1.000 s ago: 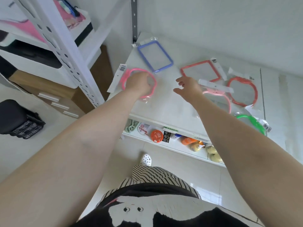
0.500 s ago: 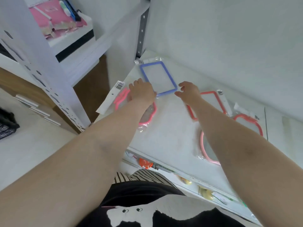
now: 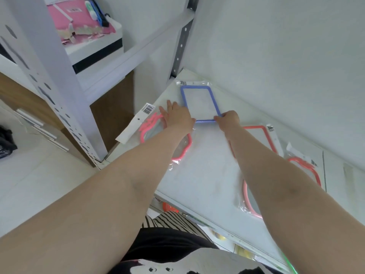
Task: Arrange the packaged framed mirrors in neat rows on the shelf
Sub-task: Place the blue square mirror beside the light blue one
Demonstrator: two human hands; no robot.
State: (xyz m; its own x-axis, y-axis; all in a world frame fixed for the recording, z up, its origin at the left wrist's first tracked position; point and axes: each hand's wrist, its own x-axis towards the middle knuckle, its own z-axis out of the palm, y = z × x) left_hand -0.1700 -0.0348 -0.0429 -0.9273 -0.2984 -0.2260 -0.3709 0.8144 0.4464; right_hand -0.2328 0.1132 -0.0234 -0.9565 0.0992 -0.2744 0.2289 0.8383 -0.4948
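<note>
A blue rectangular framed mirror (image 3: 199,102) in clear wrap lies at the back left corner of the white shelf (image 3: 207,167). My right hand (image 3: 229,119) pinches its near right corner. My left hand (image 3: 176,115) lies flat with fingers spread, at the blue frame's near left corner and over a pink framed mirror (image 3: 150,125). That pink mirror's white header card (image 3: 136,123) sticks out over the shelf's left edge. Partly hidden by my right arm are a red rectangular mirror (image 3: 262,133), a red apple-shaped mirror (image 3: 308,167) and a pink round mirror (image 3: 246,198).
A white perforated upright (image 3: 59,86) stands at the shelf's front left corner and a grey post (image 3: 181,40) at the back left. The wall runs close behind the shelf. A lower shelf (image 3: 169,207) holds small goods. A green edge (image 3: 286,262) shows at bottom right.
Both hands have reached further back to the blue mirror. The left hand has slid from the middle of the pink mirror to its far end, and the right hand has closed on the blue corner.
</note>
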